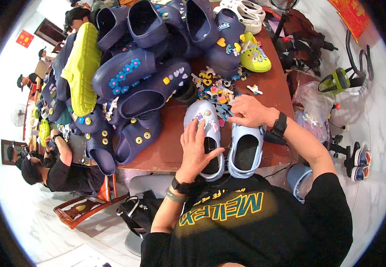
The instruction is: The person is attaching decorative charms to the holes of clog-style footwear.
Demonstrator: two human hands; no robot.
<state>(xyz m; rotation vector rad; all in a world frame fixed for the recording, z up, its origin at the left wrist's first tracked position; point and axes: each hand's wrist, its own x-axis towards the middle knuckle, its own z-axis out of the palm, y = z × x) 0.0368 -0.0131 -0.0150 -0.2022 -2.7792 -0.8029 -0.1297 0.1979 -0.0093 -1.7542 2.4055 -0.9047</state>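
Two pale blue clogs stand side by side at the table's near edge, heels toward me. My left hand [195, 149] lies over the left clog [220, 165], fingers stretched and thumb apart; several shoe charms sit on its toe. At the right clog [258, 151], my right hand [251, 111] covers the toe with curled fingers pressed together. Whatever those fingers pinch is hidden. Just beyond the clogs spreads a pile of small colourful shoe charms [216, 89], and a single white charm [255, 90] lies to its right.
Navy clogs [145, 89] with charms are heaped on the left and far side of the brown table [275, 84]. Lime clogs [255, 53] and white clogs [245, 15] lie among them. A blue bucket [299, 178] stands at the right. Other people [64, 155] sit along the left.
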